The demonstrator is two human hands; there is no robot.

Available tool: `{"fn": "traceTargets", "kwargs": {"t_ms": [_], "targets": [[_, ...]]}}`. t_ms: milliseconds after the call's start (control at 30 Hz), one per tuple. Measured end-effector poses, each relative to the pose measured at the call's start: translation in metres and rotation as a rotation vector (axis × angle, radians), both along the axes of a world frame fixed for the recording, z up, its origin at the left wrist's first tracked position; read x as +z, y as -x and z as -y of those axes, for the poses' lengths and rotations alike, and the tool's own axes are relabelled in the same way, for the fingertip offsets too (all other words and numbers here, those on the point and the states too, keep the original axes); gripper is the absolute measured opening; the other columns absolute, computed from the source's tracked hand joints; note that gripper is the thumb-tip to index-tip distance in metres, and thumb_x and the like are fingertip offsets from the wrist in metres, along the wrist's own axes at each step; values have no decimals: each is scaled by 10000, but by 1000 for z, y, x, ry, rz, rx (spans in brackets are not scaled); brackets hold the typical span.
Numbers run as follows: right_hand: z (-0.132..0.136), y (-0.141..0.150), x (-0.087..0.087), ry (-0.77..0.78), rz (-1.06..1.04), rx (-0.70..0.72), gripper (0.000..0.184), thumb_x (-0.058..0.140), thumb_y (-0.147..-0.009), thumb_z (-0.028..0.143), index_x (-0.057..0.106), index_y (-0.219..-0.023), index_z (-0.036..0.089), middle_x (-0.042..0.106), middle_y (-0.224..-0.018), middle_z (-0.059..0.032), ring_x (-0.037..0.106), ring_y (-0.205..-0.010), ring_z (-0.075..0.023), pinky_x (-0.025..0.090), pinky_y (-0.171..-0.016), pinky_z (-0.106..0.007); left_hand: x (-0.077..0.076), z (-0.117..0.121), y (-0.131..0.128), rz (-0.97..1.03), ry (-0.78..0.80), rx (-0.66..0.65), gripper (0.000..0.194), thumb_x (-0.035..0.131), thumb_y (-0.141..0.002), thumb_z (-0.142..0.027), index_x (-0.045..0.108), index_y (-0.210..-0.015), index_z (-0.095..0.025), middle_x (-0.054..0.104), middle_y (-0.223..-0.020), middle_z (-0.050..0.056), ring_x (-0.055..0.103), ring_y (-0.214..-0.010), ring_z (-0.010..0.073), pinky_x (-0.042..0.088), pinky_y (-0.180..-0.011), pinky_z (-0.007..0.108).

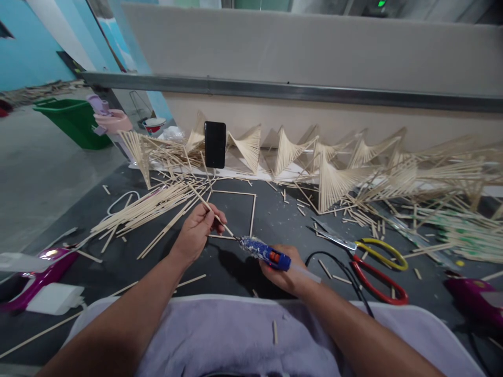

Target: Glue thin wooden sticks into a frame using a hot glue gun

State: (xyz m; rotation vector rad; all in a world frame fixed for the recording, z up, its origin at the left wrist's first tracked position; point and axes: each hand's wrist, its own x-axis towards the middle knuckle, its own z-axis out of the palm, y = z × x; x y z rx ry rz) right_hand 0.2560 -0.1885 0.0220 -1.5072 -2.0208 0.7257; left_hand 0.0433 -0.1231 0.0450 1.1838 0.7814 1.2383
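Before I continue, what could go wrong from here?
The blue plastic glue gun, if hot, could burn the bare left hand, which holds a thin pale wooden stick near the gun's tip. The thin black cord runs beside the red-and-yellow-handled metal scissors, so it might snag as the bare right hand moves the gun.

Head-worn cam here, looking from above the near edge of the dark grey, flat-topped table [283,225], angled forward and down. Pretty close to the bare left hand [195,230] and bare right hand [285,280]; it sees past the far edge to a pale, flat upright panel [314,52].
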Motion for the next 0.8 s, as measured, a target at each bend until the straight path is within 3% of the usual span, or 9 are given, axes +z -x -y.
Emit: {"fn": "traceTargets", "kwargs": {"t_ms": [600,800], "targets": [[-2,1,-6,62,27,-38,161,449,-660,207,436,-504,169,419,-473,39,385,-434,-58,261,-439,-186,0,-1,-1,32,-9,5,105,488,-819,-274,476,-831,-170,580,-739,16,534,-597,96,431,-559,221],[-4,-2,-9,63,-24,-24,163,474,-650,234,440,-501,179,430,-463,35,395,-435,-73,275,-427,-192,2,-3,2,91,65,-16,95,485,-819,-271,469,-836,-179,582,-732,9,524,-559,81,428,-542,205]]}}
